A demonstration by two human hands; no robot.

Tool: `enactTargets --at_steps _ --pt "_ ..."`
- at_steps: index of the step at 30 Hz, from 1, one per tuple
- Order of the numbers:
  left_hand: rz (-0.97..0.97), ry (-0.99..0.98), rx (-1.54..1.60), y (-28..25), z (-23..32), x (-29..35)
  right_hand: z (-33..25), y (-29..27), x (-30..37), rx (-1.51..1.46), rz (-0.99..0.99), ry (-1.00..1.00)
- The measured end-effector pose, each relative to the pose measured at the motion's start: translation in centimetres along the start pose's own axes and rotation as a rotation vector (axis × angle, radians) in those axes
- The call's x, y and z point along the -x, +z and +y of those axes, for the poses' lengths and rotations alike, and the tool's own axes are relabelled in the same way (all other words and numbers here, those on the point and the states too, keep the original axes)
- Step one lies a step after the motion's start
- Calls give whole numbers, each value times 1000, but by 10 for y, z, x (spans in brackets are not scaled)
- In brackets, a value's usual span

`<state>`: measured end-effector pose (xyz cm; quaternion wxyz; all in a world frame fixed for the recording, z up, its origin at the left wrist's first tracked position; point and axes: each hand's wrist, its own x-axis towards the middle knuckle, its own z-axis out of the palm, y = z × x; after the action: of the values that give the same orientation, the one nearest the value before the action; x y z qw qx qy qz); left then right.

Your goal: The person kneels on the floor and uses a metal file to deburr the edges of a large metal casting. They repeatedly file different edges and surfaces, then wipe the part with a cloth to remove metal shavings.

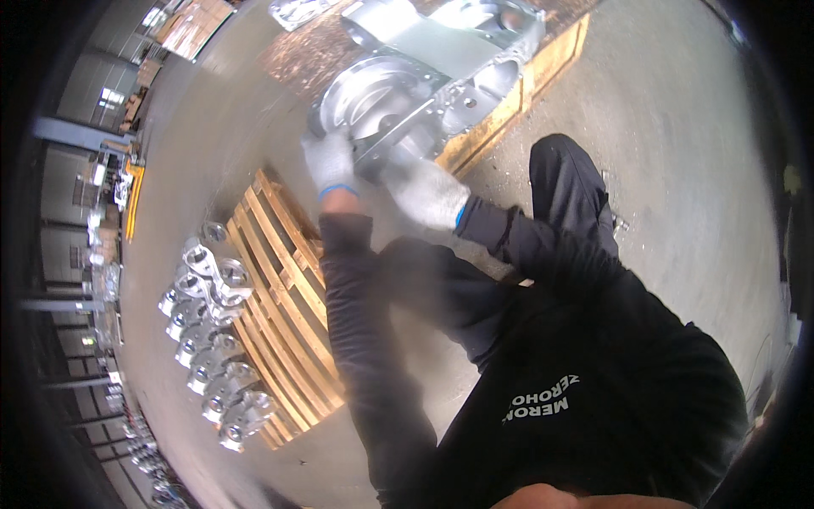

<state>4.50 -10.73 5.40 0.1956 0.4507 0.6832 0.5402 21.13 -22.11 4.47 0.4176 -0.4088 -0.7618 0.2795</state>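
Observation:
A large silvery metal casting (441,59) with round openings lies on a wooden-sided stand at the top of the view. My left hand (329,161), in a white glove with a blue cuff, is closed around the near left rim of its big round end. Close by, my right hand (428,193), gloved the same way, reaches against the casting's near side. Its fingers are smeared by motion and partly hidden by the metal, so their grip cannot be made out.
A wooden pallet (284,288) lies on the floor to the left, with several smaller silvery castings (208,339) lined along its left side. The stand's wooden side (543,76) runs beyond my right hand. My bent knee (564,170) is right of it. Stacked boxes (193,27) stand far left.

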Motion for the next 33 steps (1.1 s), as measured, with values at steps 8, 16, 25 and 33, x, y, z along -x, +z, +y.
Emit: enactTargets --at_steps 8,16,25,33 --pt "-192 -130 205 -19 27 16 39 -116 -5 -348 -181 465" --pt "-67 -166 120 -14 34 23 56 15 43 -276 298 369" --pt "-109 -151 283 -16 12 12 9 -78 32 -294 226 203" --pt "-169 -378 365 -22 -6 7 146 -265 -108 370 638 23"
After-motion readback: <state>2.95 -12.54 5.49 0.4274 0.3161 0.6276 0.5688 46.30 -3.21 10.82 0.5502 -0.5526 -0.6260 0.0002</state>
